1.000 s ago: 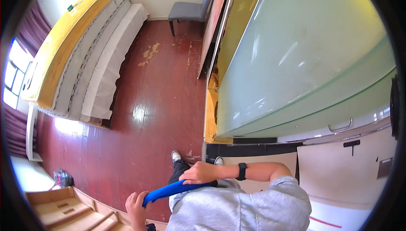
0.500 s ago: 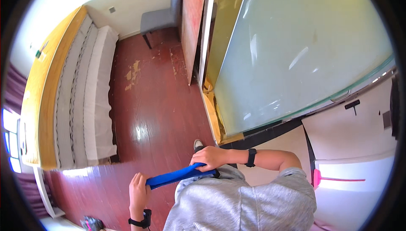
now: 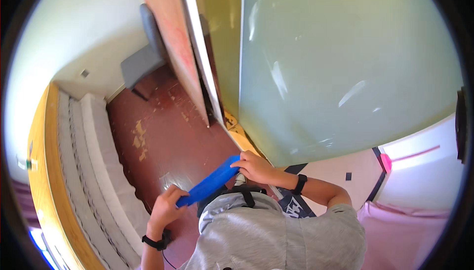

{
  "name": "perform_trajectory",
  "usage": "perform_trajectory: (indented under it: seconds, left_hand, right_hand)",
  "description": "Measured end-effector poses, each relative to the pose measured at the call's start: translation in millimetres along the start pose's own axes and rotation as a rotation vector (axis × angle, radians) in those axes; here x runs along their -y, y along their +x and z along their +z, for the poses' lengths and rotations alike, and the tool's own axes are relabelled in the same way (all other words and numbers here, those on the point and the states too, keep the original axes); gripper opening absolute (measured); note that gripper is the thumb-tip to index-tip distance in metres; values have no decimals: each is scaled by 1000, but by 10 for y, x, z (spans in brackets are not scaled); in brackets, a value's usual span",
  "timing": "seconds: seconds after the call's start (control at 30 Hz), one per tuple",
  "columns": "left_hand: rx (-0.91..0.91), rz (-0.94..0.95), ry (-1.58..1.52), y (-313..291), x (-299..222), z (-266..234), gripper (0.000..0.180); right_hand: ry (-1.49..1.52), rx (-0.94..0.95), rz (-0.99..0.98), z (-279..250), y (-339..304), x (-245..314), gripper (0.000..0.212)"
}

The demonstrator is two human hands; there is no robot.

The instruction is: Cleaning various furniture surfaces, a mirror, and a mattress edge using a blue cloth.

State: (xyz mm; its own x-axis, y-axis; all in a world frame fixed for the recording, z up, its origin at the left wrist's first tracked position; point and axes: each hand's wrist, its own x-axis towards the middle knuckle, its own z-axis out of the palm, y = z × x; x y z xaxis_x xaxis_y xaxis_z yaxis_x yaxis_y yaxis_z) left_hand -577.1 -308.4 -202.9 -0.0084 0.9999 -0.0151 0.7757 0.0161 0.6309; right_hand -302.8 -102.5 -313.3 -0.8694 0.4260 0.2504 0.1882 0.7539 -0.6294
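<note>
A folded strip of blue cloth (image 3: 211, 183) is stretched between my two hands in front of my grey top, slanting up to the right. My left hand (image 3: 167, 206) grips its lower left end with curled fingers. At the upper right end, my right hand (image 3: 256, 167) pinches the cloth between thumb and fingers. Each wrist wears a black band. Below the cloth, part of my shoe (image 3: 240, 179) shows on the floor.
A large frosted glass panel (image 3: 340, 67) stands ahead on the right, beside a wooden door (image 3: 173, 38). A grey chair (image 3: 143, 65) is at the far left. Along the left runs wood-edged furniture draped in pale fabric (image 3: 106, 131). Pink fabric (image 3: 400, 230) lies at right.
The view has turned, shifting the chair and door leftward and down. Both hands have moved the blue cloth farther from my body, and it now slants more steeply.
</note>
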Motion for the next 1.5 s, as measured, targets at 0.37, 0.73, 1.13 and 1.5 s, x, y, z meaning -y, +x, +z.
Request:
perform_trajectory:
  seconds: [0.37,0.73,1.13,1.5]
  left_hand:
    - [-23,541,-16,3082,148,-416,23]
    - [-127,1032,-970,4246,-2406,-216,51]
    - [-840,1312,-177,4078,-3054,-147,59]
    - [-1105,1272,170,4115,-3300,-149,46]
  right_hand:
    - [-74,-1240,699,-1150,719,720,31]
    - [-1242,-1704,439,-2654,572,955,67]
    - [-1748,-1425,450,-3566,212,913,82]
    - [-1728,-1215,611,-3283,-118,731,59]
